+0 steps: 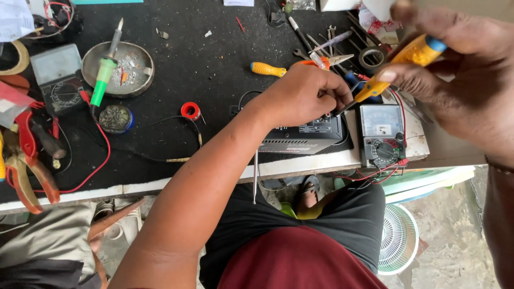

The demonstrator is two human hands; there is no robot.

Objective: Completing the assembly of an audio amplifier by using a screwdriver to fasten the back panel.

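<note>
The right hand [455,69] holds a yellow screwdriver [399,67]; the left hand [305,93] rests on a black device [300,136].

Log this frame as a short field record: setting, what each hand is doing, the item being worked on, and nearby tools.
setting: black-topped workbench, seen from above by a seated person
left hand: left hand rests on the black electronic unit, fingers pinched at its top edge
right hand: right hand grips a yellow-handled screwdriver, tip pointing at the unit
meter: analog multimeter right of the unit, red leads attached
nearby: green-handled soldering iron lying across a metal dish; red solder spool; orange-handled pliers at left
</note>
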